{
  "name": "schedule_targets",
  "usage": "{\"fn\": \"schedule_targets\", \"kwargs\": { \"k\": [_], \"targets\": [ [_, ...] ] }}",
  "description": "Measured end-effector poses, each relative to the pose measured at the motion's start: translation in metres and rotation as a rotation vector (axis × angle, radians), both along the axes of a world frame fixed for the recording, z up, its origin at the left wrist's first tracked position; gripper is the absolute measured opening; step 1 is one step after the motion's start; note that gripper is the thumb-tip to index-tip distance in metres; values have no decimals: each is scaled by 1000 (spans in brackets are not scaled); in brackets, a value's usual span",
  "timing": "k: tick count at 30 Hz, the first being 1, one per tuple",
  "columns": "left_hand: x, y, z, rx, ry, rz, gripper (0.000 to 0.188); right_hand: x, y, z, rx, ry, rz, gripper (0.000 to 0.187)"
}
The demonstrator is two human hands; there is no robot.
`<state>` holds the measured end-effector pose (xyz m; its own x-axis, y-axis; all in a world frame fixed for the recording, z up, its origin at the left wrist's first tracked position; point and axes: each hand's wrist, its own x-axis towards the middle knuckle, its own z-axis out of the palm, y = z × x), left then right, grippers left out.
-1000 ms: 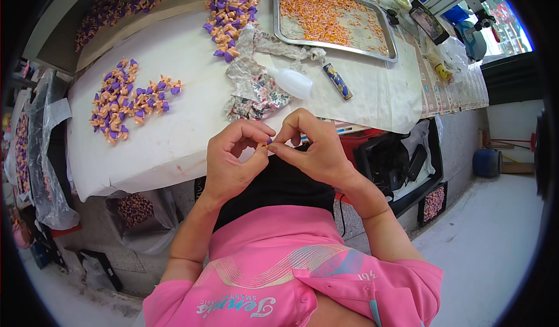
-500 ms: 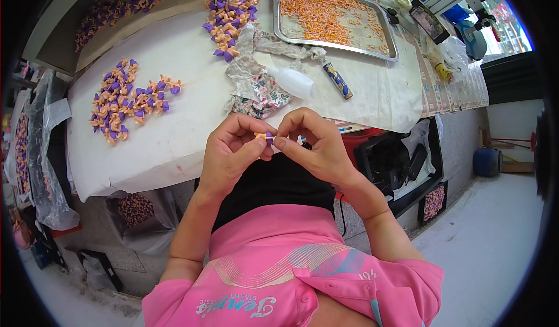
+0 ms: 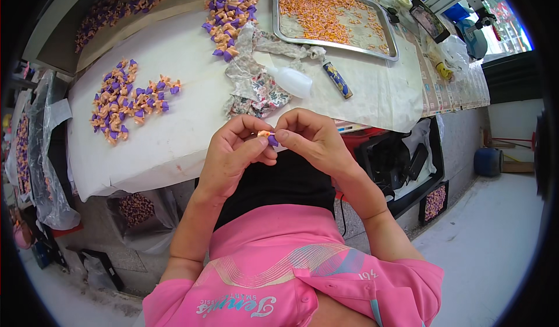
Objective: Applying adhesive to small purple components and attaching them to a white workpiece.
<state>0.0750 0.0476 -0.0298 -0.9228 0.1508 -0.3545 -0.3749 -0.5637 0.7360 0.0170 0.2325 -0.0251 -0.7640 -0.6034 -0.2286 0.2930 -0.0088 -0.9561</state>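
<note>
Just past the front edge of the table, my left hand [image 3: 234,152] is closed in a pinch on a small peach-and-purple plastic figurine [image 3: 272,140]. My right hand [image 3: 310,142] meets it from the other side, thumb and index finger pressed together against the figurine. Whatever those right fingertips hold is mostly covered; only a thin pale bit shows by the figurine. A loose pile of similar figurines [image 3: 121,97] lies on the white-covered table [image 3: 174,123] to the left, and another pile of figurines [image 3: 228,24] lies farther back.
A metal tray [image 3: 335,43] of small orange and pink pieces stands at the back. Nearer are a patterned cloth [image 3: 256,88], a white squeeze bottle [image 3: 293,82] and a dark blue tube [image 3: 338,80]. A phone [image 3: 430,21] is mounted at the right, above plastic bags.
The figurine has turned slightly in my left fingers, its purple part now lower. My right fingertips have come closer to it, covering most of the thin pale piece seen before.
</note>
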Motion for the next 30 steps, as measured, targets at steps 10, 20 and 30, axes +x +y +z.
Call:
{"fn": "schedule_targets", "kwargs": {
  "k": [10, 20, 30],
  "targets": [
    [-3, -1, -18, -122, 166, 55, 14, -4, -7, -5, 156, 151, 30, 14],
    [0, -18, -13, 17, 46, 79, 14, -6, -24, -4, 30, -1, 11, 15],
    [-13, -101, -25, -812, 241, 412, 15, -24, -20, 4, 318, 570, -271, 12]
  ]
}}
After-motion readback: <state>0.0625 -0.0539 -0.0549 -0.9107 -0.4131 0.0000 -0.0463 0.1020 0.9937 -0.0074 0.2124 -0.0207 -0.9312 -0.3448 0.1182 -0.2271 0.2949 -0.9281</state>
